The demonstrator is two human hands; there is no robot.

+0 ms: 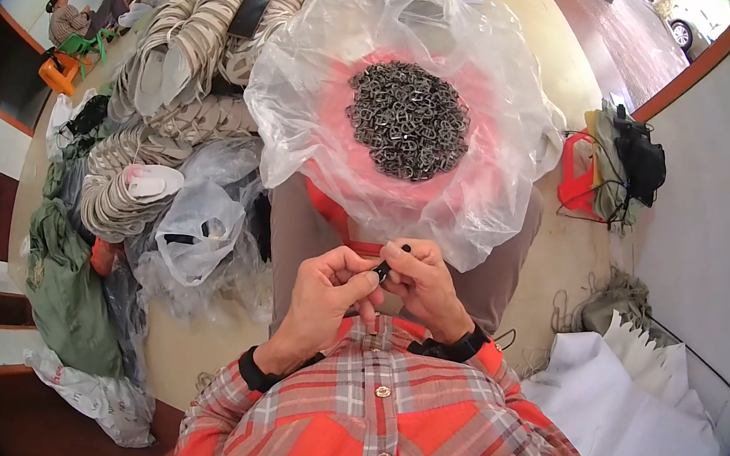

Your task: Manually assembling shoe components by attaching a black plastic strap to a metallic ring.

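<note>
Between my two hands, just in front of my chest, is a small dark piece, perhaps a short black strap with a buckle; its exact kind is hard to make out. My left hand pinches its lower end between thumb and fingers. At the upper end, my right hand is closed on it with thumb and forefinger. Beyond my hands, a heap of small dark metal buckles lies on a clear plastic bag, spread over something pink-red across my knees.
Stacks of pale shoe-sole-shaped pieces fill the left, with a black phone on top. Nearer lie a white plastic bag and green cloth. On the right are a red stool and white sheet material. People sit far left.
</note>
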